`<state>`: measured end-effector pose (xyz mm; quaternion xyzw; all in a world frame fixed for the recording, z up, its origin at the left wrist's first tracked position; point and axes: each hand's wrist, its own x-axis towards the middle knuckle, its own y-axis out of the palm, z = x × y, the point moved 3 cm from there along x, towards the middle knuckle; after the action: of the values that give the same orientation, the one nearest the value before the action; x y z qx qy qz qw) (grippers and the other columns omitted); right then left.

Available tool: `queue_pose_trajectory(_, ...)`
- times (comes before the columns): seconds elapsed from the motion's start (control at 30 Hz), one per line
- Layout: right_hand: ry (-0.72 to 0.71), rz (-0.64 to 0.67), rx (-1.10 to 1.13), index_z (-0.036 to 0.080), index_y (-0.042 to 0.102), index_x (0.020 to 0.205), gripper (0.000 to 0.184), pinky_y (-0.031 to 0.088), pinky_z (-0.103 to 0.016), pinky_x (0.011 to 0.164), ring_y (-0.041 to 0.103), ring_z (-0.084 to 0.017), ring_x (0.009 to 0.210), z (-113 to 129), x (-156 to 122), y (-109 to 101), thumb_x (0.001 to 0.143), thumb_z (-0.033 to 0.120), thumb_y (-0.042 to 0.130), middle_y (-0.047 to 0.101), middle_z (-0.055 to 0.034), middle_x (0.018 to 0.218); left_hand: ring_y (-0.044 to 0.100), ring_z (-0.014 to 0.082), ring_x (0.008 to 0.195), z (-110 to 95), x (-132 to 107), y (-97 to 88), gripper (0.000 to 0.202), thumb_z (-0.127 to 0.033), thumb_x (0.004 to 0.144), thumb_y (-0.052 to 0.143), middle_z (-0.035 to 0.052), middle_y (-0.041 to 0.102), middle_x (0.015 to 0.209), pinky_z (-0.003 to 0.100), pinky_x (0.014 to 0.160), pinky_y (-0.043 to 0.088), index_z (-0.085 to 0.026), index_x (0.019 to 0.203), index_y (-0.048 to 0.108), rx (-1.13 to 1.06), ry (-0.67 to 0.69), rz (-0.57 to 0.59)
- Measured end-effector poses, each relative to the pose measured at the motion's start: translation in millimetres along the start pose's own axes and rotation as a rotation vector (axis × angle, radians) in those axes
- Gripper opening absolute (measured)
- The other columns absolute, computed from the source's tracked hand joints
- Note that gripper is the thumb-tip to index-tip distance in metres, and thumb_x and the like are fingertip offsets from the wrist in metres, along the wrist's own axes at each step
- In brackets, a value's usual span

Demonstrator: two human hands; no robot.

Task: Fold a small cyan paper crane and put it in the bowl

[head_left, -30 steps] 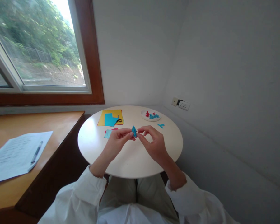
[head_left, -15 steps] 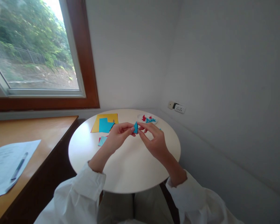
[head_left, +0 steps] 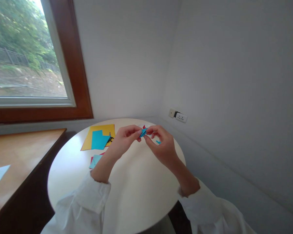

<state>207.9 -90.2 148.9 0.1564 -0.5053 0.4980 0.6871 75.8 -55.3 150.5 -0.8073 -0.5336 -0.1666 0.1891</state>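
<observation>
A small piece of folded blue paper [head_left: 143, 132] is held up over the far part of the round table, tilted between both hands. My left hand [head_left: 125, 138] pinches its left side between thumb and fingers. On the other side, my right hand [head_left: 162, 141] grips the right edge with thumb and fingertips closed. The fingers hide part of the folds. Behind the hands, a red folded paper piece [head_left: 144, 127] shows in part.
On the white round table [head_left: 134, 188], blue paper [head_left: 99, 139] and black-handled scissors [head_left: 110, 139] lie on yellow paper [head_left: 86, 139]. Nearer are pale blue and red pieces [head_left: 95, 161]. A blue scrap [head_left: 158, 142] lies by my right hand. A wooden desk [head_left: 21, 146] stands left.
The folded blue paper has turned from upright to slanted between my fingers. My view has swung to the right, and my hands now cover most of the dish of folded pieces.
</observation>
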Motion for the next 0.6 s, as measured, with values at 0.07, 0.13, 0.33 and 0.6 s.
queue_pose_trajectory(0.07,0.013,-0.008,0.001,0.020,0.053,0.076,0.011,0.044,-0.026,0.058,0.051,-0.012,0.062,-3,6,0,0.070,0.011,0.054,0.059,0.0008,0.070,0.053,0.0120,0.065,4,7,0.5,0.018,-0.031,0.075,0.058,-0.0001,0.059,0.064,0.024,0.064,0.042,-0.016,0.070,0.065,-0.025,0.007,0.009)
queue_pose_trajectory(0.13,0.023,-0.014,-0.004,0.020,0.053,0.073,0.009,0.043,-0.026,0.057,0.049,-0.012,0.060,-5,10,1,0.069,0.012,0.054,0.057,0.0013,0.068,0.055,0.0129,0.066,7,14,0.7,0.019,-0.032,0.075,0.059,0.0012,0.061,0.066,0.026,0.066,0.044,-0.015,0.075,0.066,-0.057,0.006,0.015)
queue_pose_trajectory(0.33,0.075,0.019,-0.014,0.020,0.053,0.072,0.007,0.043,-0.026,0.058,0.050,-0.012,0.061,-8,22,1,0.070,0.014,0.056,0.059,0.0002,0.069,0.060,0.0137,0.064,14,25,-4.1,0.024,-0.036,0.070,0.066,0.0030,0.066,0.069,0.029,0.067,0.050,-0.014,0.079,0.067,-0.174,-0.019,-0.025)
queue_pose_trajectory(0.6,-0.070,0.064,-0.138,0.020,0.052,0.068,0.010,0.041,-0.026,0.057,0.048,-0.012,0.059,-10,27,8,0.070,0.011,0.054,0.058,0.0008,0.066,0.065,0.0177,0.065,24,25,-14.7,0.028,-0.036,0.065,0.071,0.0055,0.069,0.071,0.034,0.069,0.054,-0.012,0.079,0.065,-0.226,-0.080,-0.057)
